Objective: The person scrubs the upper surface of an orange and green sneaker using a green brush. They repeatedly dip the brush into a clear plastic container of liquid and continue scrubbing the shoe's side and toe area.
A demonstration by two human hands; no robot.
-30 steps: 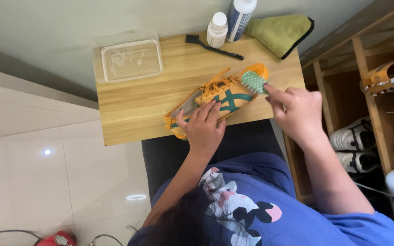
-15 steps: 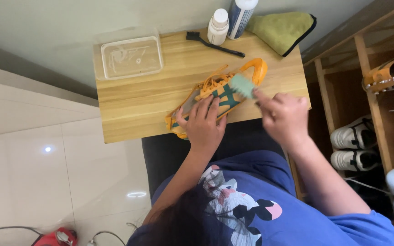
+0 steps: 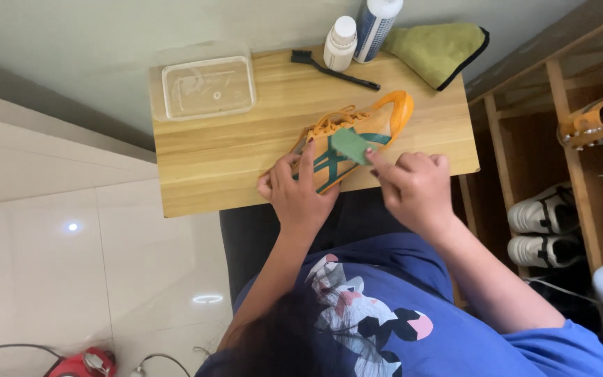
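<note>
An orange sneaker [image 3: 378, 120] with green stripes lies on its side on a small wooden table [image 3: 232, 153]. My left hand [image 3: 300, 195] presses down on the toe end of the sneaker and holds it still. My right hand [image 3: 413, 188] pinches a small green pad [image 3: 349, 144] and presses it against the middle of the sneaker's side. My arms and blue shirt fill the lower part of the view.
A clear plastic tub [image 3: 207, 87] sits at the table's back left. A black brush [image 3: 333, 70], a white bottle [image 3: 340, 43], a taller spray can [image 3: 378, 24] and a folded green cloth [image 3: 441, 50] line the back. A wooden shoe rack [image 3: 560, 167] with shoes stands at right.
My right hand has slid the green pad from the heel end toward the middle of the sneaker. My left hand has kept its hold on the toe.
</note>
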